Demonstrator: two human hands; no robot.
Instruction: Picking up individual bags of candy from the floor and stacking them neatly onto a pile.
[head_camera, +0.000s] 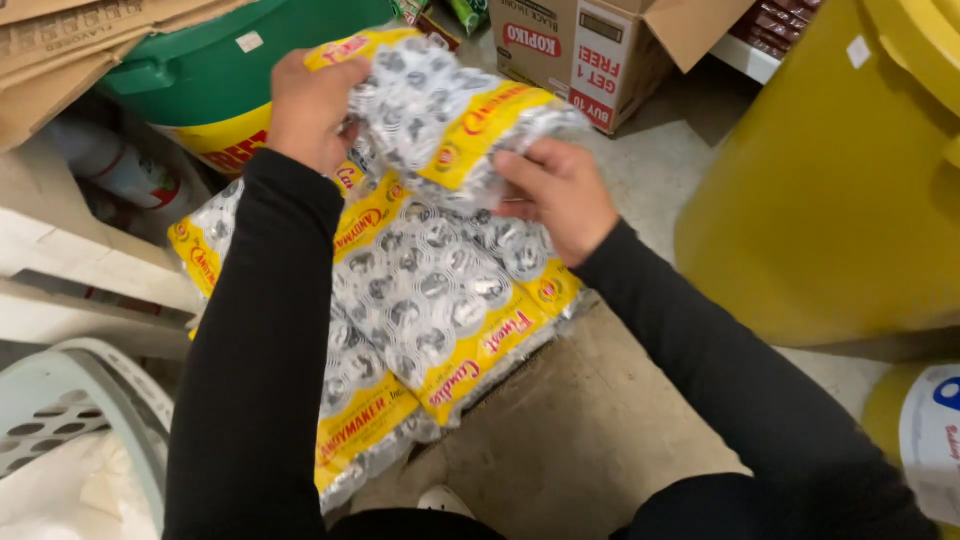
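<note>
In the head view, both hands grip one pack (450, 120) of small silvery round items wrapped in clear plastic with yellow bands. The left hand (310, 105) is closed over the pack's upper left corner, fingers curled into the wrapping. The right hand (555, 190) clamps the pack's lower right edge, thumb on top and fingers tucked under. Both arms wear black sleeves.

The held pack is lifted and tilted, hanging just above a stack (420, 300) of like packs that lie flat and overlap one another on the floor (580, 420). The stack runs from below the hands down toward the lower left, partly hidden by the left sleeve.

Behind the stack stands a green tub (220, 60) with a yellow band at its base. A cardboard box (590, 50) sits at the top, just right of the held pack. A big yellow bin (830, 180) fills the right side, well apart from the stack. A pale perforated basket (80, 420) shows at the lower left corner, near the stack's end
</note>
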